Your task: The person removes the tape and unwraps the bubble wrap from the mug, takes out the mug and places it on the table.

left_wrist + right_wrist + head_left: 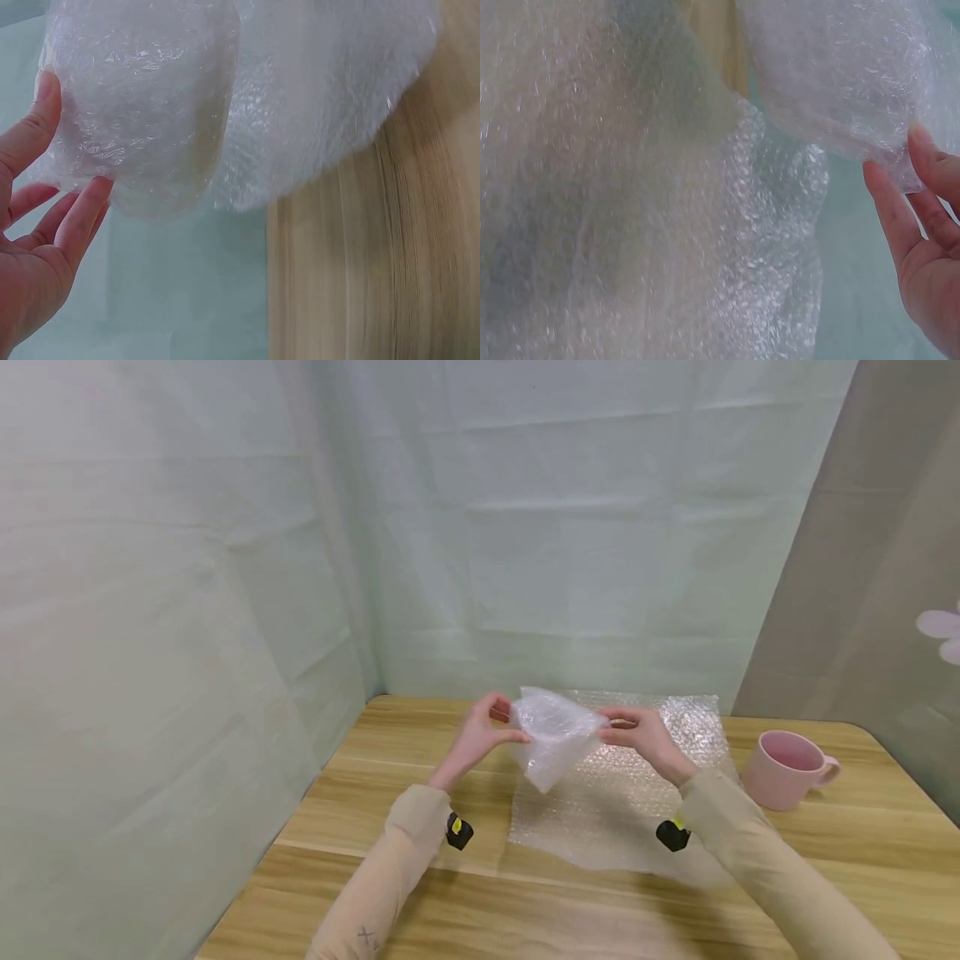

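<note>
A dark X-like mark [366, 937] sits on the left sleeve [412, 860], with a smaller stroke beside it too faint to read. The bubble-wrap bundle [558, 735] is held between the two hands, above the table [337, 835] and overlapping the left part of the flat sheet [600, 827] in the head view. The left hand [480, 731] grips its left side with thumb and fingers; the right hand [647, 739] pinches its right corner. Another corner points down toward the person; its long axis cannot be told.
</note>
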A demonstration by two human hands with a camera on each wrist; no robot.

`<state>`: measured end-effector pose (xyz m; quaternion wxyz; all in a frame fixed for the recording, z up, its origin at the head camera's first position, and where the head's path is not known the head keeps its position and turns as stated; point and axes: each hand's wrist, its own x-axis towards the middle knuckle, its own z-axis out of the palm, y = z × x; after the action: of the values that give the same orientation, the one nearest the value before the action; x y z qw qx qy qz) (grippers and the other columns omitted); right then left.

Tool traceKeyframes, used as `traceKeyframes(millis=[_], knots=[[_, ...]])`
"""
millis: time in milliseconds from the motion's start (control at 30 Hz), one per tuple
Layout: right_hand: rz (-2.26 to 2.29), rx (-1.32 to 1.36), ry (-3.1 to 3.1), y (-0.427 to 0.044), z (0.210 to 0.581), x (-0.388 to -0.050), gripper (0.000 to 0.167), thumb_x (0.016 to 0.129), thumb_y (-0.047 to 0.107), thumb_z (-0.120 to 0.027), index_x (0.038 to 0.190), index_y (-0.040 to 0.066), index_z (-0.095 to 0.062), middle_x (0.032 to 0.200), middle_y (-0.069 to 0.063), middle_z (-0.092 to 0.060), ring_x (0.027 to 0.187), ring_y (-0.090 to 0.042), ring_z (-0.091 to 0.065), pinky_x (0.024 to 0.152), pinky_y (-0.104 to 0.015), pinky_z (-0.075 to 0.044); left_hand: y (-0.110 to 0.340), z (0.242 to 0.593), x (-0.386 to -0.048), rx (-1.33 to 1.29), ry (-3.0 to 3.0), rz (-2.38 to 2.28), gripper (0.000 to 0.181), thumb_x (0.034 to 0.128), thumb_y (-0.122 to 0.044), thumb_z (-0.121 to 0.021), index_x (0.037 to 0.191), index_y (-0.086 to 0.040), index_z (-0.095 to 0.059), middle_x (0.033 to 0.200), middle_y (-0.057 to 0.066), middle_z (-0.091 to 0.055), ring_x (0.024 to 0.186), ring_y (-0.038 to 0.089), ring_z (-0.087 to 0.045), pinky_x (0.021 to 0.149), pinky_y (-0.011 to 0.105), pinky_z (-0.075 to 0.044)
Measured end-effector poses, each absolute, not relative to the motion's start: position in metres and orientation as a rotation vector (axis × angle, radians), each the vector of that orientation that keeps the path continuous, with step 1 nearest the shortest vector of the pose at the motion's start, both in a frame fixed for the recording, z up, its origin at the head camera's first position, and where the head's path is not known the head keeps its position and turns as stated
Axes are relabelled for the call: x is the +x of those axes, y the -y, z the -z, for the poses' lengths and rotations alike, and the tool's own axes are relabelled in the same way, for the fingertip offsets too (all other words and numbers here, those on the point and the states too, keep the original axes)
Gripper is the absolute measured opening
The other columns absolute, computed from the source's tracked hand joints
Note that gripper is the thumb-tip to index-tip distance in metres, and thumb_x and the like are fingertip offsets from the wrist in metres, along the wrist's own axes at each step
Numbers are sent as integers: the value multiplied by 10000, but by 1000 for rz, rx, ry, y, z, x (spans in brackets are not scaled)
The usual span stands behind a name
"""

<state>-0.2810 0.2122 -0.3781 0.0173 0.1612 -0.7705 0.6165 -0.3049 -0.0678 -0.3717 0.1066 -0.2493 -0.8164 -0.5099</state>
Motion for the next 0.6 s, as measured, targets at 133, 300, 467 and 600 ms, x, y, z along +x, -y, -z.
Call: traceKeyframes(millis=[133, 300, 467, 600], knots=[[-1856, 481, 2429, -220, 374, -279, 443, 786, 98, -705, 1171, -61, -554, 1032, -159, -615, 909, -205, -598, 788, -356, -469, 61, 371, -306, -750, 2415, 1495, 520, 605, -170, -844, 998, -34, -533, 924, 50, -558, 855, 204, -543, 716, 282, -478], [-1806, 465, 2444, -230, 372, -277, 443, 780, 117, -712, 1167, -44, -567, 1039, -154, -613, 919, -203, -594, 778, -352, -472, 51, 369, -307, -770, 2431, 1507, 514, 599, -184, -847, 976, -51, -524, 915, 37, -549, 857, 207, -537, 714, 273, -473], [-1774, 481, 2441, -238, 374, -272, 420, 792, 103, -698, 1163, -46, -569, 1049, -165, -605, 900, -199, -598, 757, -337, -479, 41, 370, -303, -790, 2442, 1516, 508, 591, -178, -849, 956, -58, -518, 899, 28, -544, 845, 190, -527, 721, 266, -466], [-1764, 467, 2440, -243, 375, -269, 408, 802, 74, -684, 1163, -69, -558, 1051, -184, -597, 891, -189, -597, 762, -321, -474, 35, 372, -301, -815, 2426, 1519, 500, 591, -167, -849, 950, -61, -518, 889, 24, -545, 832, 174, -525, 720, 263, -465]])
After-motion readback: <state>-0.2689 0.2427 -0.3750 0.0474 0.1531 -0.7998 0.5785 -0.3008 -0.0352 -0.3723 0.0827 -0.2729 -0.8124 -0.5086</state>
